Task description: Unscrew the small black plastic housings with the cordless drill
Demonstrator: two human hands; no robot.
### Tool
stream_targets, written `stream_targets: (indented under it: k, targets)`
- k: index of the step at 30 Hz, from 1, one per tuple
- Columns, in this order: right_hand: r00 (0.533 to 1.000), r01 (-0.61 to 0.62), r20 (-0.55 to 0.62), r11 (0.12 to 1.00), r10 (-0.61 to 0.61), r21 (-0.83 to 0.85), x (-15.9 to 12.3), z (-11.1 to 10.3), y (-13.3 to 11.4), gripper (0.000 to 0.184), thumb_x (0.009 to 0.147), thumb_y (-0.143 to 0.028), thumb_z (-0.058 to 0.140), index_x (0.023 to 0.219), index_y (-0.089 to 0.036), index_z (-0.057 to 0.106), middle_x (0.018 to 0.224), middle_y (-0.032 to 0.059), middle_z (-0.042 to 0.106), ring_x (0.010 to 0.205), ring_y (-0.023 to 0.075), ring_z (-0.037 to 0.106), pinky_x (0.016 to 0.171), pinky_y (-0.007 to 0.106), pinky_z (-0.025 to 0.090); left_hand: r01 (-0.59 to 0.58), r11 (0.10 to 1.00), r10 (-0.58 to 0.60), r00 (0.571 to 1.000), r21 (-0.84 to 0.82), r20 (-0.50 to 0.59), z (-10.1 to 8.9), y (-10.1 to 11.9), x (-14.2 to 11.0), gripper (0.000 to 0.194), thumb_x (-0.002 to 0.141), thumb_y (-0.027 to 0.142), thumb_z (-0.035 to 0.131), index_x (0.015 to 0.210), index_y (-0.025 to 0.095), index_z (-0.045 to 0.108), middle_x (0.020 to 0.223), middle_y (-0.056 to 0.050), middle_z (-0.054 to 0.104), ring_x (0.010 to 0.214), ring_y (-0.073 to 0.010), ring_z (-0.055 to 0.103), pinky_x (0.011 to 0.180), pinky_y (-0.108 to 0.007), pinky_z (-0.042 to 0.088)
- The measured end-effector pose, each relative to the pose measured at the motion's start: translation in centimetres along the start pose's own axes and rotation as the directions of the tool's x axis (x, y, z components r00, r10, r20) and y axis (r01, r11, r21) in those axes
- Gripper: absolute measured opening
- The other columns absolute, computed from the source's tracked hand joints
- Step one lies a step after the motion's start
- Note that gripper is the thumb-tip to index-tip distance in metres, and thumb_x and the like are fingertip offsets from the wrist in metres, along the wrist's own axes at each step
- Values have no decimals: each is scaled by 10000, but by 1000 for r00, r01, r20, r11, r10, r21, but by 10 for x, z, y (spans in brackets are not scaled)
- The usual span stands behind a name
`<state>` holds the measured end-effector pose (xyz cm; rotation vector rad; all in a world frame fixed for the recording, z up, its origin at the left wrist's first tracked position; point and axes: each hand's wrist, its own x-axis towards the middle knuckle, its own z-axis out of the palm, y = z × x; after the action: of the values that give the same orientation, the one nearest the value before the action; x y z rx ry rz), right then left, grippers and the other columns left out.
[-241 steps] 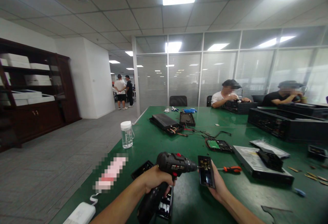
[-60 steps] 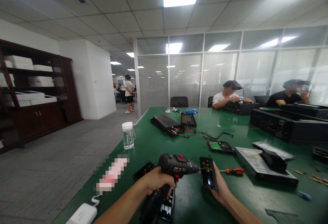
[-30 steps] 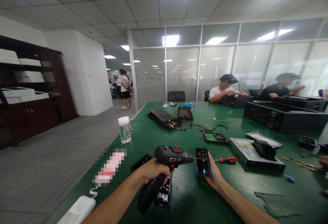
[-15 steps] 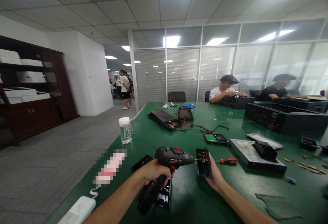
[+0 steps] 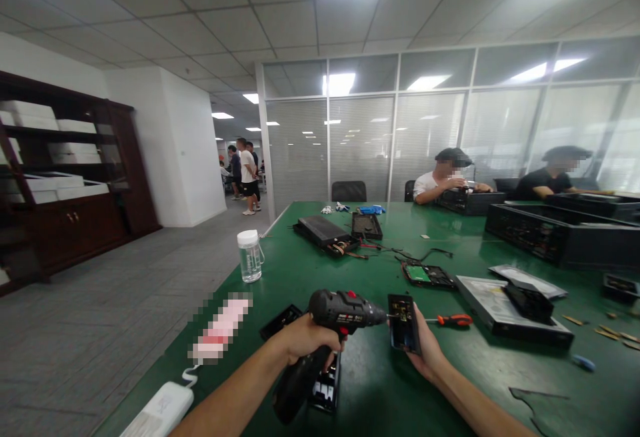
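Left hand (image 5: 313, 341) is wrapped tight round the grip of a cordless drill (image 5: 345, 310), held up over the tabletop (image 5: 373, 393) w/ its bit pointing at a dark rectangular part (image 5: 404, 333). Right hand (image 5: 426, 347) has that part clamped btwn thumb & fingers, tilted up, w/ brass-coloured bits showing nr its top end; bit tip looks to be touching them, though it's too small to be sure. Orange-&-black screwdriver (image 5: 455, 320) lies just beyond right hand. Under the drill, partly hidden, is an open black casing (image 5: 325, 393), & another dark tray (image 5: 281, 320) sits behind left forearm. Clear bottle (image 5: 250, 258) w/ white lid stands upright nr the L edge, white power strip (image 5: 159, 411) nearer in. Farther back: black box (image 5: 323, 233) w/ wires, shallow black cover (image 5: 367, 225), & a unit w/ green board (image 5: 420, 273). To the R, silver-topped flat unit (image 5: 493, 300) carries a black pc. (image 5: 530, 300); a big black chassis (image 5: 565, 237) is behind it. 2 people (image 5: 440, 183) sit across at the far side.
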<state>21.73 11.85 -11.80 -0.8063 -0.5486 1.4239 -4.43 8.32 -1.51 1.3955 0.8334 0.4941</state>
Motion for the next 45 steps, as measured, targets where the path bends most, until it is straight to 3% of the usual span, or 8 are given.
stream_targets:
  k: [18, 45]
  targets:
    - [1000, -21, -9, 1000, 21, 5, 1, -2, 1, 397, 684, -492, 580, 924, -176, 599, 746, 44, 662, 757, 225, 620, 609, 317, 493, 5, 1000, -5, 1000, -27, -4, 4, 6, -4, 144, 532, 166, 509, 634, 101, 586, 452, 6, 502, 391, -102, 451, 419, -228, 364]
    - [1000, -16, -17, 1000, 16, 10, 0, -1, 2, 360, 687, -487, 580, 865, -176, 608, 736, 42, 659, 767, 232, 619, 633, 337, 497, -15, 1000, 15, 1000, -26, -8, -1, -3, 1, 168, 538, 181, 533, 665, 93, 597, 490, -9, 525, 416, -114, 481, 420, -232, 386]
